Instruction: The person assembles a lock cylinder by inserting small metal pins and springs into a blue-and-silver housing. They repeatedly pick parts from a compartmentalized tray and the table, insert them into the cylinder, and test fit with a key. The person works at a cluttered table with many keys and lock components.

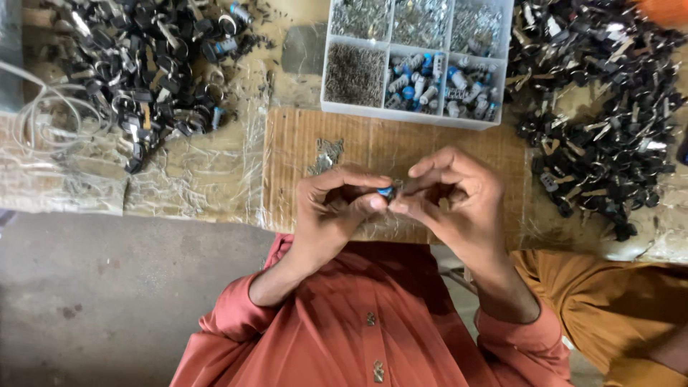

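Observation:
My left hand [335, 204] and my right hand [451, 193] meet over a brown cardboard sheet [380, 143] on the bench. Between the fingertips of both hands sits a small blue and silver cylinder part [386, 191]; most of it is hidden by my fingers. A small heap of tiny metal bits [326, 154] lies on the cardboard just beyond my left hand. Past the cardboard stands a clear compartment box [417, 61] with metal pins, springs and several blue-capped cylinders [437, 82] in its sections.
A big pile of black key-like parts [143, 64] lies at the back left, another pile [602, 107] at the right. White cable [43, 115] loops at the far left. Another person's orange-brown clothing [609, 301] shows at lower right. Grey floor [107, 301] lies below the bench edge.

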{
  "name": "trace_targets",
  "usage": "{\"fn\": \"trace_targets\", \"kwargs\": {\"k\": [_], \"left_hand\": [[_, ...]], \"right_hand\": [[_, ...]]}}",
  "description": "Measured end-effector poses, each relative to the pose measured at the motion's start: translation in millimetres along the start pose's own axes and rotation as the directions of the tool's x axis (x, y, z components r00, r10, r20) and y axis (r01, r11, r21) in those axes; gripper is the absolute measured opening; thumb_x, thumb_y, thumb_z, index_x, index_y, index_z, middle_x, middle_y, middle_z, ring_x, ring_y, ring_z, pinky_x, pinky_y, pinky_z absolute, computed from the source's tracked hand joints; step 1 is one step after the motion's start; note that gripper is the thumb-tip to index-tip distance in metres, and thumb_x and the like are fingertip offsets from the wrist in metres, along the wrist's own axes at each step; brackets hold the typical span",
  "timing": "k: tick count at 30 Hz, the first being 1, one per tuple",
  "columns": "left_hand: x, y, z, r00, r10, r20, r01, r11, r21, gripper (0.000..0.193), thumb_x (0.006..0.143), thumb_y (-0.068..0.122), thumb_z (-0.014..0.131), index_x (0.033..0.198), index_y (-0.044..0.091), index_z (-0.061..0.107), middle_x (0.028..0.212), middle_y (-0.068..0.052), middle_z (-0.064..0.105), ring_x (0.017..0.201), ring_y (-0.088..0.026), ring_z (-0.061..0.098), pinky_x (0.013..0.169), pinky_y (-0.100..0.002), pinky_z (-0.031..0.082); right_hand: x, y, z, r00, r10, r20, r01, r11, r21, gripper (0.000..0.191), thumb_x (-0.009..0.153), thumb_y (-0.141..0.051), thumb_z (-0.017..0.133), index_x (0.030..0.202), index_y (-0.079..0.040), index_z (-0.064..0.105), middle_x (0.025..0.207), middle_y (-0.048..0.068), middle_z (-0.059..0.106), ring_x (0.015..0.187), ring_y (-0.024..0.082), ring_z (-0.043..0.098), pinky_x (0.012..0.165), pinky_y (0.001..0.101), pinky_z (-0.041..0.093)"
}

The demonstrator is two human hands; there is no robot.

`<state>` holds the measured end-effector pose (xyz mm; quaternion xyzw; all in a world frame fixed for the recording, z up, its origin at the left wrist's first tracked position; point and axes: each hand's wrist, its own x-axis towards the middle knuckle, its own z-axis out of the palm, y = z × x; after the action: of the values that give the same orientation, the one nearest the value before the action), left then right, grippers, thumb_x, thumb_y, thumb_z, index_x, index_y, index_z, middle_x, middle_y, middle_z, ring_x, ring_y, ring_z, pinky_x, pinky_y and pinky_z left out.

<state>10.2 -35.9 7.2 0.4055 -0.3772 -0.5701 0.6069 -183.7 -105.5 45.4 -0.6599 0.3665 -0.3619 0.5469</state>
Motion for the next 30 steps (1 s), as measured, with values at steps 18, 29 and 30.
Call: {"fn": "trace_targets", "kwargs": {"k": [18, 29, 30], "left_hand": [[-2, -1, 0, 0.962, -0.258, 0.089, 0.272, 0.88, -0.389, 0.017, 0.103, -0.005, 0.063, 0.12, -0.003, 0.063, 0.117, -0.016, 0.072, 0.099, -0.021, 0.072, 0.087, -0.032, 0.059], [-13, 3, -17, 0.988, -0.142, -0.056, 0.109, 0.915, -0.389, 0.015, 0.103, -0.005, 0.067, 0.118, -0.006, 0.064, 0.109, -0.019, 0.071, 0.096, -0.025, 0.071, 0.087, -0.033, 0.056], [-15, 2, -20, 0.986, -0.157, -0.054, 0.123, 0.909, -0.397, 0.015, 0.103, -0.004, 0.068, 0.117, -0.006, 0.064, 0.109, -0.02, 0.072, 0.095, -0.025, 0.071, 0.087, -0.034, 0.057]], "right_hand": [[-64, -141, 3, 0.906, -0.413, 0.092, 0.393, 0.741, -0.545, 0.038, 0.083, -0.011, 0.081, 0.064, -0.012, 0.049, 0.061, -0.001, 0.049, 0.052, 0.012, 0.054, 0.051, 0.0307, 0.041], [-15, -28, -83, 0.939, -0.2, -0.28, -0.185, 0.393, -0.901, 0.015, 0.098, 0.005, 0.07, 0.11, -0.005, 0.073, 0.1, 0.01, 0.073, 0.087, 0.026, 0.068, 0.081, 0.0426, 0.051], [-10, -11, -97, 0.947, -0.178, -0.267, -0.189, 0.362, -0.913, 0.026, 0.092, 0.004, 0.072, 0.116, -0.007, 0.075, 0.103, 0.012, 0.072, 0.089, 0.03, 0.065, 0.079, 0.0435, 0.05]]}}
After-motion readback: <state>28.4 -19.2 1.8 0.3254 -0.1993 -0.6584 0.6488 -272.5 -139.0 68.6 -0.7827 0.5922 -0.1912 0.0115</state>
